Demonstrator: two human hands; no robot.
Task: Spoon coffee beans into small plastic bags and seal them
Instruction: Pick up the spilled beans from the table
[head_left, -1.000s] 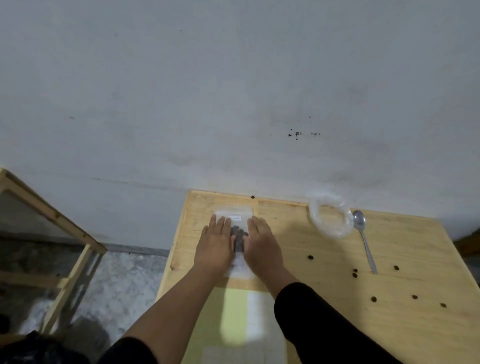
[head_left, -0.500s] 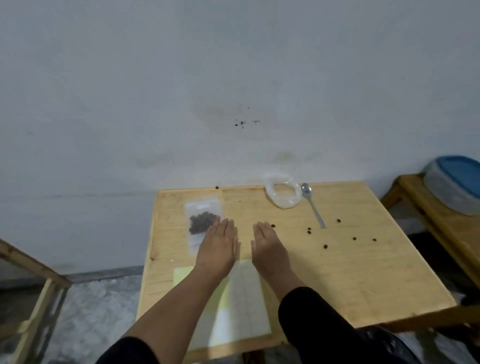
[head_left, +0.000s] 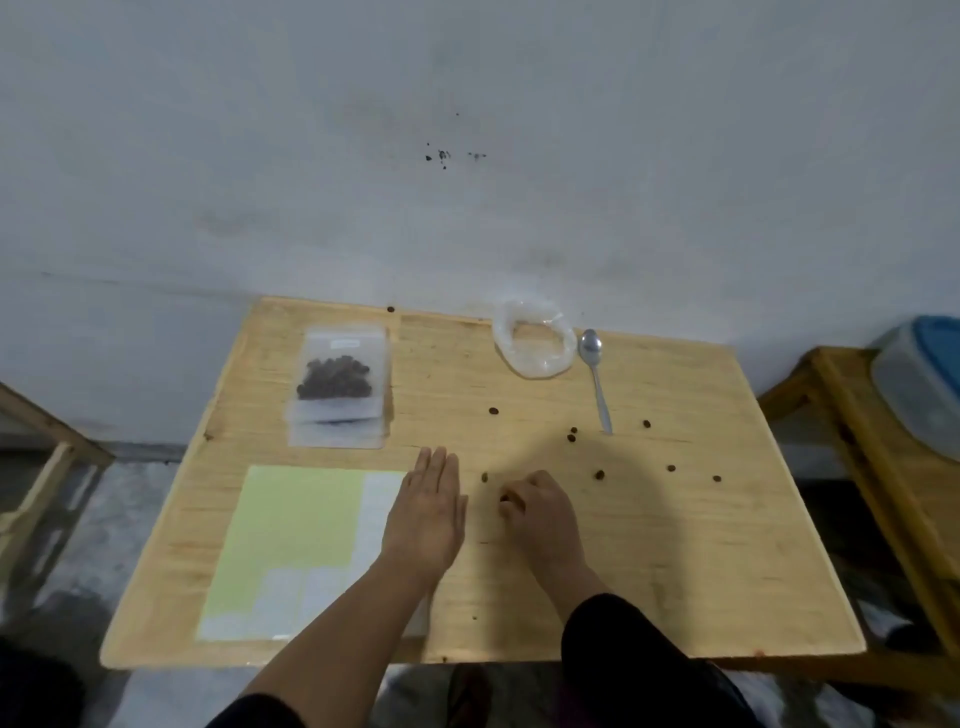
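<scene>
From where I watched, the job looked mostly done w/ one round: a small clear plastic zip bag of dark coffee beans (head_left: 336, 382) lay flat at the far-left of the pale wooden bench (head_left: 675, 545), on top of what seemed a short stack of similar bags, tho I couldn't tell how many or whether each strip was fully pressed. The left hand (head_left: 426, 512) rested palm-down on the bench, fingers straight & together, holding nothing, near the pale green-and-white sheet (head_left: 296, 540). The right hand (head_left: 540, 512) was beside it, fingers curled down around a loose dark bean (head_left: 505, 499), apparently pinching it. More stray coffee beans (head_left: 599, 474) were scattered across the mid-right of the bench, approx a dozen, well apart from the bag. The metal teaspoon (head_left: 596, 379) lay untouched at the back, just beside a clear rolled-down plastic bag (head_left: 534, 344) that looked empty of beans. My read: filling done for that bag, spilled beans not yet gathered, so cleanup & maybe another bag remained. A blue-lidded plastic tub (head_left: 924, 379) sat on a side stand at right.
</scene>
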